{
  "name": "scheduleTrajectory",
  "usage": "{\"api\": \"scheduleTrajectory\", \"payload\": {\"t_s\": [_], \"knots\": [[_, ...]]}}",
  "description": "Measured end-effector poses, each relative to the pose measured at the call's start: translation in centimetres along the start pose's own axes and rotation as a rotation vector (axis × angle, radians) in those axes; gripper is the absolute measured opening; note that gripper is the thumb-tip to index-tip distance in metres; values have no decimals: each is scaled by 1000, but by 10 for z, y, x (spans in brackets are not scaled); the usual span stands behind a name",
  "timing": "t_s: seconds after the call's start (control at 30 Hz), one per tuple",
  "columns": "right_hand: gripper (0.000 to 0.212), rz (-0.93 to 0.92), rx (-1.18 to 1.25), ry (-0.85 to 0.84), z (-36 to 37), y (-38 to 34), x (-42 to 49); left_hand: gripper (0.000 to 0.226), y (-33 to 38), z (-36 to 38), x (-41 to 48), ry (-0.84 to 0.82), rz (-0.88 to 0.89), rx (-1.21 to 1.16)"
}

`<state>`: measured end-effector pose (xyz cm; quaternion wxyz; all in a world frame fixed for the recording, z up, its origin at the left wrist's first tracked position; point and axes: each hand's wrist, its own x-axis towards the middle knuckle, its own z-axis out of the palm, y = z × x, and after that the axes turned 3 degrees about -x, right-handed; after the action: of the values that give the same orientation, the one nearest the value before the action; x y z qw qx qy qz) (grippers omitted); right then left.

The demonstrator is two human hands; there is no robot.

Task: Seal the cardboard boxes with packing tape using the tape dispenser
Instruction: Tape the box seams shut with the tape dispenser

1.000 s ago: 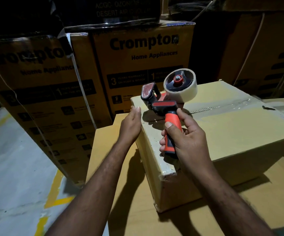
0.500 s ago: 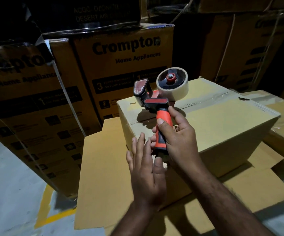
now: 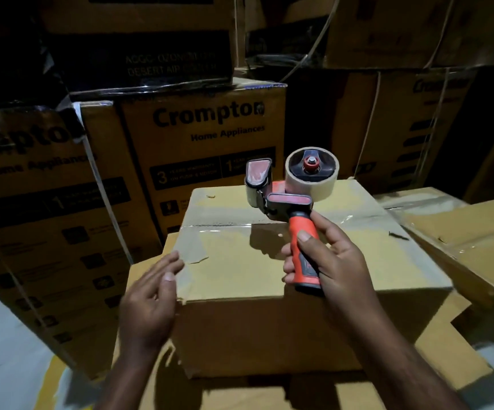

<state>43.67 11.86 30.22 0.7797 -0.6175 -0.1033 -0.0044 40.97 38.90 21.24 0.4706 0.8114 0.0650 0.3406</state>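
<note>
A plain cardboard box (image 3: 240, 276) stands in front of me on flat cardboard sheets, with clear tape along its top seam and over its near left corner. My right hand (image 3: 331, 267) grips the red handle of a tape dispenser (image 3: 287, 199) and holds it upright above the box top, its roll of pale tape (image 3: 314, 176) to the right of the black guard. At the box's near left corner my left hand (image 3: 151, 300) hovers with straight fingers, blurred, holding nothing.
Tall printed Crompton boxes (image 3: 207, 149) are stacked behind and to the left, some bound with white straps. Another taped cardboard box (image 3: 462, 232) lies to the right. Flat cardboard sheets (image 3: 447, 356) lie under the box, and grey floor shows at the lower left.
My left hand has left the box's left side and come down to its near left corner. The view has shifted, and the dispenser stays upright in my right hand.
</note>
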Motion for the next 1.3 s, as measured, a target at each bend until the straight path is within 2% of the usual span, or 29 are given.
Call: {"api": "scheduleTrajectory", "payload": {"t_s": [0.07, 0.17, 0.23, 0.43, 0.53, 0.63, 0.7, 0.77, 0.87, 1.03, 1.13, 1.3], "knots": [[48, -22, -31, 5, -11, -4, -1, 47, 17, -12, 10, 20, -115, 5], [52, -53, -57, 25, -25, -9, -4, 25, 61, -11, 26, 132, -13, 116], [55, -90, -97, 47, -35, -11, -5, 15, 100, 5, 36, 40, 13, 25], [66, -154, -160, 88, -70, -18, -15, 6, 163, 89, 57, -350, -183, -362], [64, -181, -152, 130, -88, -22, -21, 26, 182, 124, 55, -504, -405, -539], [66, -220, -192, 187, -107, -25, -28, 26, 204, 150, 49, -582, -652, -718], [66, -257, -280, 207, -120, -25, -32, 41, 215, 160, 48, -647, -794, -880], [64, -319, -404, 217, -135, -26, -34, 62, 223, 168, 48, -728, -857, -991], [62, -430, -615, 209, -151, -29, -37, 81, 234, 179, 49, -768, -870, -945], [63, -527, -723, 212, -177, -28, -35, 88, 242, 202, 51, -812, -956, -883], [65, -560, -722, 223, -186, -31, -31, 73, 249, 215, 51, -802, -1011, -938], [65, -574, -747, 297, -191, -39, -20, 30, 267, 231, 66, -797, -938, -952]]}}
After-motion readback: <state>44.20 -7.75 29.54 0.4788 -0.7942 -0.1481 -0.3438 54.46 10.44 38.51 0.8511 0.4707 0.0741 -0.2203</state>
